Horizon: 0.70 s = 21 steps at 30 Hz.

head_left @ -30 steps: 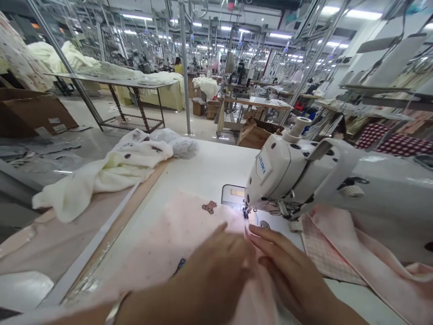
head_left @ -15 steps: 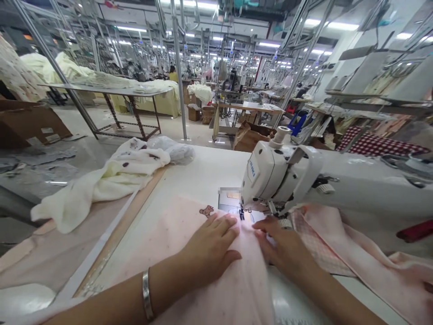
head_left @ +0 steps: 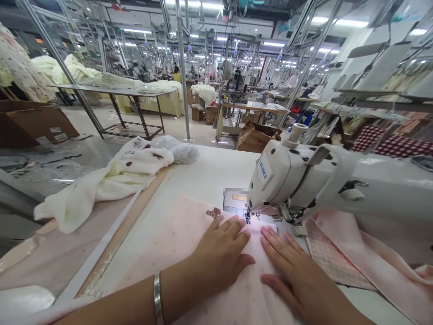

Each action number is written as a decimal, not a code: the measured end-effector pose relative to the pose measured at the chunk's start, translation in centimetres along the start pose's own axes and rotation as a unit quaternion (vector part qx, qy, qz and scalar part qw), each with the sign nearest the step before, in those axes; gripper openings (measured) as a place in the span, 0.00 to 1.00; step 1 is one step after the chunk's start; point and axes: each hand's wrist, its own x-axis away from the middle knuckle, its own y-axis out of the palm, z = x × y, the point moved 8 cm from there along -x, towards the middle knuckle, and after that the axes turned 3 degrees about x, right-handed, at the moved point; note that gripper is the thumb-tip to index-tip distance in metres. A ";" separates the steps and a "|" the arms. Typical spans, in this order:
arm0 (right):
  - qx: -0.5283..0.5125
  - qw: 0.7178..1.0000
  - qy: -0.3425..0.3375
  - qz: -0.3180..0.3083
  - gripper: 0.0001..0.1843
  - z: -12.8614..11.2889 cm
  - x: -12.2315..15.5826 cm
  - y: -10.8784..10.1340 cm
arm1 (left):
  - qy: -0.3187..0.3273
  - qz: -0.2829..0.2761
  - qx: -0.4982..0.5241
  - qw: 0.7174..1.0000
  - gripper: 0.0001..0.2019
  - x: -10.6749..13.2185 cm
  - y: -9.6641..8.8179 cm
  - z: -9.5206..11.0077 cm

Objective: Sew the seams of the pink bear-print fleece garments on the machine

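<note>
Pink printed fabric (head_left: pixel 176 243) lies flat on the white sewing table (head_left: pixel 206 174). My left hand (head_left: pixel 219 255) rests palm down on it, fingers stretched toward the needle. Beside it, my right hand (head_left: pixel 291 266) also lies flat on the cloth, fingers extended. Both sets of fingertips sit just in front of the presser foot (head_left: pixel 248 218) of the white sewing machine (head_left: pixel 304 178). A small bear print (head_left: pixel 214 212) shows just beyond my left fingers. A metal bangle (head_left: pixel 157 298) circles my left wrist.
Cream fleece pieces (head_left: pixel 111 178) are heaped at the table's left edge. More pink and checked cloth (head_left: pixel 345 255) hangs under the machine arm at right. Behind stand a metal table (head_left: pixel 115 92), cardboard boxes (head_left: pixel 255 133), poles and other sewing stations.
Both hands have flattened on the fabric. The right hand, curled near the presser foot half a second ago, now lies stretched out a little nearer to me.
</note>
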 end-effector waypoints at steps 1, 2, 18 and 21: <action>-0.010 1.000 0.004 -0.013 0.30 0.4 0.0 0.4 | 0.002 0.005 0.002 1.000 0.19 -0.1 -0.1 0.0; -0.022 0.999 0.007 -0.026 0.31 0.7 0.0 0.7 | 0.004 0.009 0.004 1.000 0.19 -0.2 -0.2 -0.1; -0.053 0.993 0.087 -0.062 0.24 4.8 -1.8 3.1 | -0.065 -0.007 -0.009 0.998 0.27 -3.3 0.4 -3.4; -0.060 0.992 0.095 -0.053 0.25 4.9 -1.7 3.4 | -0.062 0.000 -0.003 0.998 0.27 -3.2 0.3 -3.4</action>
